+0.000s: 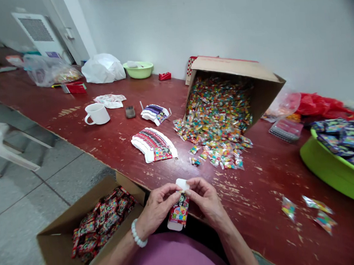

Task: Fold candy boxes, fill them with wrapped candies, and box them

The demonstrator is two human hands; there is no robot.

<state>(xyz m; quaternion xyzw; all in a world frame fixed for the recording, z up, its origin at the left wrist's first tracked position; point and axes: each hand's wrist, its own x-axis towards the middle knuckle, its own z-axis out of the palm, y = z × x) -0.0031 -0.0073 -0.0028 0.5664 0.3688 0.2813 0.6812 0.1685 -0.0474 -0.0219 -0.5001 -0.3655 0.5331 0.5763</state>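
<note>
My left hand (156, 207), with a white bead bracelet (138, 233) on its wrist, and my right hand (205, 199) both pinch a small printed paper carton (179, 214) over the table's near edge. Its white flap (182, 184) stands up between my fingers. Just left of my left hand, an open cardboard box (62, 235) holds several red printed cartons. Ahead lie a stack of flat printed carton blanks (153, 144) and a smaller stack (155, 113). A tipped cardboard box (236, 72) spills colourful wrapped sweets (215, 121) across the red wooden table (260, 183).
A green basin (336, 169) of dark printed packets stands at the right. Loose sachets (318, 213) lie near it. A white mug (98, 113), a cloth (110, 101), bags and a small green bowl (138, 70) sit farther along the table. A white plastic chair (3, 144) stands on the floor at left.
</note>
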